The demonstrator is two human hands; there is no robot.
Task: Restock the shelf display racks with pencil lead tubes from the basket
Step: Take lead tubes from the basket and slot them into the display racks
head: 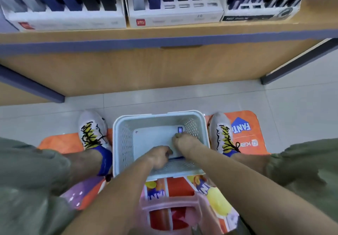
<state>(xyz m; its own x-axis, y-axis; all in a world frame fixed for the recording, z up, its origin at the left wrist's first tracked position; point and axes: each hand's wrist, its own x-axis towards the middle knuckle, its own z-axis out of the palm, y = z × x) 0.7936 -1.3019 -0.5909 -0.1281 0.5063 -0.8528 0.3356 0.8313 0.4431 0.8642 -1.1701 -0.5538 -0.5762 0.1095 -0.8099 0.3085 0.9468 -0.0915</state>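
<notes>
Both hands (160, 157) (183, 141) reach into the basket (122, 141).

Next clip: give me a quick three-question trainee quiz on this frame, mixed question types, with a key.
1. True or false: both hands are inside the basket.
2. Which hand reaches toward the small blue tube at the basket's far side? A) left hand B) right hand
3. Fill in: the display rack with the most empty slots is the ___ one on the shelf.

Key:
1. True.
2. B; its fingertips are right beside the tube.
3. Middle.
</notes>
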